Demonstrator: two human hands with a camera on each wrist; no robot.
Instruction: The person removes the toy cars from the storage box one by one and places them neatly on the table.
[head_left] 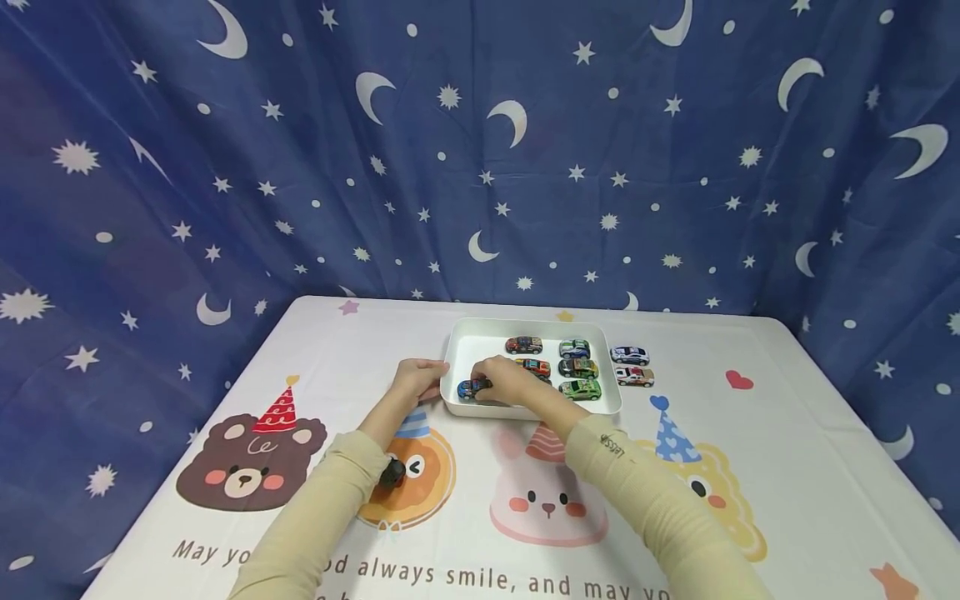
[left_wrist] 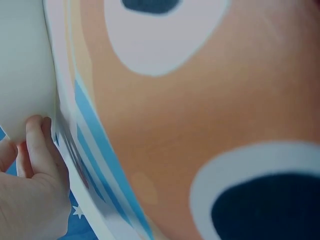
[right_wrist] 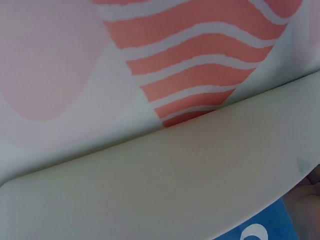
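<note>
A shallow white tray (head_left: 525, 411) stands on the table, and my left hand (head_left: 417, 380) holds its left end. In the left wrist view, the fingers (left_wrist: 41, 150) and thumb lie at the tray's wall (left_wrist: 25, 60). My right hand (head_left: 504, 382) reaches over the front rim and pinches a blue toy car (head_left: 469, 388) at the tray's left side. A dark red toy car (head_left: 523, 345) and an orange-red one (head_left: 534, 367) sit mid-tray; another beside them is mostly hidden by my right hand. The right wrist view shows mainly the tray's outer wall (right_wrist: 165, 185).
In the tray's right part stand a green-blue car (head_left: 575, 349), a black-orange car (head_left: 578, 368) and a green car (head_left: 581, 390). Outside the right wall are two white cars, one blue-marked (head_left: 630, 356), one red-marked (head_left: 634, 377). A starry blue curtain (head_left: 480, 167) hangs behind the table.
</note>
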